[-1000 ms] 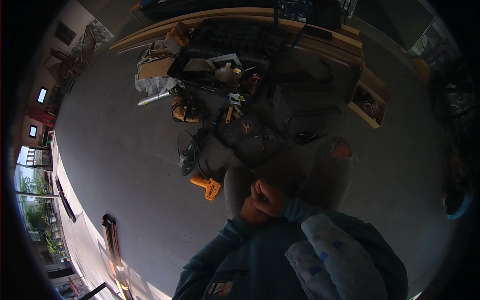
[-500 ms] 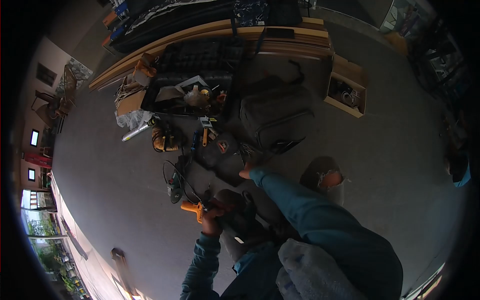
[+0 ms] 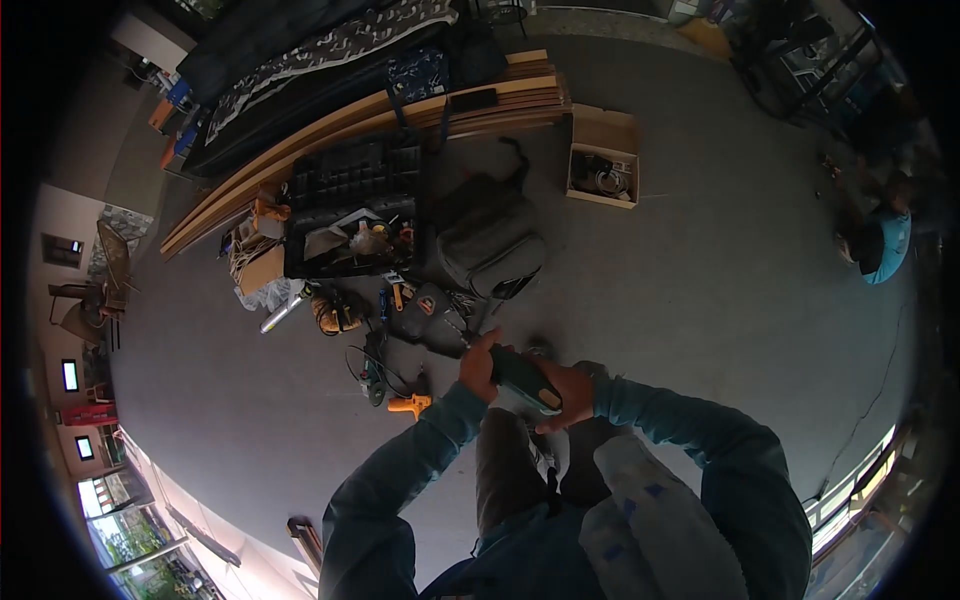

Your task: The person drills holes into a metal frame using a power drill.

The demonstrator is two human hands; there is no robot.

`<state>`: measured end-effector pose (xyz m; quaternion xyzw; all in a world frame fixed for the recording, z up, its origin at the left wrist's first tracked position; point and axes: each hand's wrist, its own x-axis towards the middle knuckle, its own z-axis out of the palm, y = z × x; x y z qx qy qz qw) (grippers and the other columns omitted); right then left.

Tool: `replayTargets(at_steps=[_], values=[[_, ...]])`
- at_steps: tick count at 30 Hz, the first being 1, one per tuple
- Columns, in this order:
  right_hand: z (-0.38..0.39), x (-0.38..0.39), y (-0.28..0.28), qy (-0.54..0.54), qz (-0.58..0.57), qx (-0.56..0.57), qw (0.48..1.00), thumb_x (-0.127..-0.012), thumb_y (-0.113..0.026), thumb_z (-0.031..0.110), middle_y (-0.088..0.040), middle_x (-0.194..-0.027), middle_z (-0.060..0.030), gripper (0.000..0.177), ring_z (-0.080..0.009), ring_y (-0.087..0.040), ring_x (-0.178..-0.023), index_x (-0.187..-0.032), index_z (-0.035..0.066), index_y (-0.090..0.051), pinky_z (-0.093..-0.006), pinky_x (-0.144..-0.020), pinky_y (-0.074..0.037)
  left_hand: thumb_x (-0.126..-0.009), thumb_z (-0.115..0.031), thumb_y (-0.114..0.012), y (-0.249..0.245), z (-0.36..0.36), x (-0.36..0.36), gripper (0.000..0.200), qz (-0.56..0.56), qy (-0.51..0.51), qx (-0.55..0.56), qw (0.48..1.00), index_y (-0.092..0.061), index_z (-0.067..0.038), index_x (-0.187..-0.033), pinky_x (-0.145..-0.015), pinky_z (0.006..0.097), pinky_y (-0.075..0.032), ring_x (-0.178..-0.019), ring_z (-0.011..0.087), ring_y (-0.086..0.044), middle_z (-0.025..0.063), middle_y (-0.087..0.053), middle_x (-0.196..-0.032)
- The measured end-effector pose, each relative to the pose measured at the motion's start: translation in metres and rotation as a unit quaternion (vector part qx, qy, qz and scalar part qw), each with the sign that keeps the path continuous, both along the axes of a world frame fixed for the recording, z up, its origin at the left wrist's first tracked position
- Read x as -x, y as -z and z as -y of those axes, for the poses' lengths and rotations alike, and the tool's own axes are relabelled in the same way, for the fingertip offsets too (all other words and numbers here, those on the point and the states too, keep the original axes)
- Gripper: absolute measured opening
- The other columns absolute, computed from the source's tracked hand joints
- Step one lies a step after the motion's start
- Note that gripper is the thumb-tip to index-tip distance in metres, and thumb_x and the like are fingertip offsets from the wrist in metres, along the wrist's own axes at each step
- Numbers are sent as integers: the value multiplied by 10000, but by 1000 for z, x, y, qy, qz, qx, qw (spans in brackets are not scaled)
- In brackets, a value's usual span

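A dark green power tool (image 3: 525,381) with a tan patch near its rear end is held between both hands, above my knees. My left hand (image 3: 479,370) is closed around its front end. My right hand (image 3: 570,394) grips the rear part; some fingers are hidden beneath it. Whether a bit sits in the front is too dark to make out. On the floor left of my left hand lies an orange drill (image 3: 408,404), with a green angle grinder (image 3: 372,383) just beyond it. An open dark case (image 3: 425,315) with small tools lies ahead.
Farther ahead stand an open black toolbox (image 3: 350,205), a dark backpack (image 3: 490,235) and a cardboard box (image 3: 604,150) holding a cable. Long wooden boards (image 3: 510,95) lie behind them. A yellow power tool (image 3: 335,315) sits at left. Another person (image 3: 885,240) is low at far right.
My right hand has drawn back from the small tools by the case and now grips the green tool with my left. My left hand has moved away from the orange drill. The view has risen.
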<state>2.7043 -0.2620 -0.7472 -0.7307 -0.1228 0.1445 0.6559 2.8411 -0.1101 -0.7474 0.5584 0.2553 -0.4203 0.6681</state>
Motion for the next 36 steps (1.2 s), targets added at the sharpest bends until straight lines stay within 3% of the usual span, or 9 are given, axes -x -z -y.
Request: replayTargets(at_steps=[5,12,16,19,22,25,28,32,36], values=[[1,160,-96,351,-66,-90,930,-714,-781,287,-419,-1356,-163,1007,-258,-413,-1264,-1462,42,-153,-401,-1022,-355,-769,-571,-680,-137,112,109,762,185,414,-122,883,-536,64,-1166,-781,394,-498,-933,253,-621,166,-615,-1027],[44,348,-246,465,-80,-365,802,-788,-650,103,-433,-1329,-138,835,-251,-398,-1262,-1470,103,-169,-367,-1032,-333,-792,-582,-658,-262,226,287,606,129,610,-13,782,-595,8,-916,-720,346,-507,-830,213,-634,125,-622,-897],[115,501,-318,532,-139,-7,835,-851,-635,198,-504,-1240,-184,600,-277,-538,-1118,-1370,65,-365,-391,-977,-428,-803,-554,-659,-311,312,407,514,107,701,76,700,-577,-52,-733,-642,351,-517,-688,212,-640,114,-616,-723],[158,594,-394,471,-140,-21,871,-855,-635,215,-550,-1156,-171,502,-242,-599,-956,-1296,49,-461,-360,-816,-497,-796,-520,-678,-321,402,514,494,111,743,54,658,-546,-74,-628,-615,348,-515,-598,208,-626,100,-594,-615],[191,700,-454,171,-56,-248,952,-851,-637,212,-571,-1073,-145,472,-216,-581,-826,-1252,11,-490,-331,-710,-481,-792,-491,-687,-338,487,631,469,242,858,13,454,-552,-70,-635,-604,323,-501,-608,191,-625,79,-600,-621],[193,818,-501,220,117,-206,946,-823,-665,201,-580,-996,-144,480,-214,-565,-776,-1200,-42,-495,-328,-692,-474,-783,-477,-699,-387,554,749,452,382,885,113,241,-552,-77,-630,-595,313,-489,-602,182,-624,62,-595,-603],[218,891,-523,348,75,-108,928,-843,-650,183,-566,-974,-105,408,-180,-569,-807,-1143,-53,-504,-297,-691,-477,-819,-431,-680,-408,609,825,402,361,881,201,230,-564,-88,-644,-603,304,-476,-611,173,-619,58,-593,-597],[283,914,-566,721,420,-150,530,-884,-566,118,-561,-1091,-167,353,-238,-603,-912,-1164,-74,-471,-300,-821,-478,-833,-323,-697,-382,660,885,342,119,840,301,436,-559,-72,-646,-623,337,-509,-616,184,-628,81,-594,-604],[382,935,-626,645,489,-290,511,-946,-508,245,-537,-1191,-221,427,-269,-598,-990,-1219,-79,-453,-388,-906,-460,-852,-265,-684,-323,710,941,266,19,821,244,515,-552,-75,-720,-636,365,-527,-631,226,-645,95,-591,-600]])
